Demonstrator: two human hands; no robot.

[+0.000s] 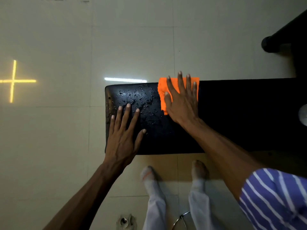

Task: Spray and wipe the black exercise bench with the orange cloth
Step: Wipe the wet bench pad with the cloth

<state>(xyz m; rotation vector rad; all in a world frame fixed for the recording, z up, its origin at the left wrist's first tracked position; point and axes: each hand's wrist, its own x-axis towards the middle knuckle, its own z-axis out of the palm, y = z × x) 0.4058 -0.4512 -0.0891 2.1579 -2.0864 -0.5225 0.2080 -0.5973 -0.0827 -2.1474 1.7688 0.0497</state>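
The black exercise bench runs from the middle of the view to the right edge. Its left end is wet with spray droplets. The orange cloth lies at the bench's far edge, spread flat. My right hand presses flat on the cloth with fingers apart. My left hand rests flat on the wet left end of the bench, fingers spread, holding nothing. A pale rounded object shows at the right edge on the bench; whether it is the spray bottle I cannot tell.
Pale tiled floor surrounds the bench. My feet stand just below the bench's near edge. A dark equipment part reaches in at the upper right. A floor drain and a metal ring sit at the bottom.
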